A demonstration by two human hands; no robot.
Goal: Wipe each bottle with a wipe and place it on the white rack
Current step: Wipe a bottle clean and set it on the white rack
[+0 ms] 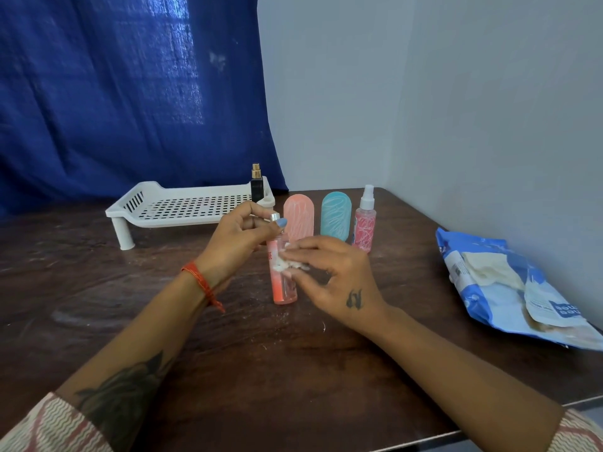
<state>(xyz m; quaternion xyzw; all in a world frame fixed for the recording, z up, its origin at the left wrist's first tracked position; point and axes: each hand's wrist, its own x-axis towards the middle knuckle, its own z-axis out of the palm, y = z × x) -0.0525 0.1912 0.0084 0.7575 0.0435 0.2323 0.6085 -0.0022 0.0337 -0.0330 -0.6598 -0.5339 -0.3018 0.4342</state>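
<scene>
Head view shows the person's left hand [239, 234] pinching the silver cap of a slim clear bottle [283, 285] with orange-pink liquid, which stands upright on the dark wooden table [293, 370] near its middle; the right hand [329, 272] presses a crumpled white wipe [295, 262] against the bottle's side, fingers curled round it. The bottle looks light and rigid, probably smooth plastic or glass, so it is likely slippery under a damp wipe (a grip at the cap alone could let it swing or tip); holding the body low while wiping the neck seems safer. The wipe is soft and bunches easily. Toward the table's far edge stand 3 more containers: a pink capsule-shaped case [298, 221], a teal case [336, 216] and a small pink spray bottle [364, 223], just beside one another. The white rack [182, 207] sits at the far left part of the table, with 1 dark perfume bottle [256, 184] at its right end. A blue wipe packet [509, 288] lies open by the right edge.
</scene>
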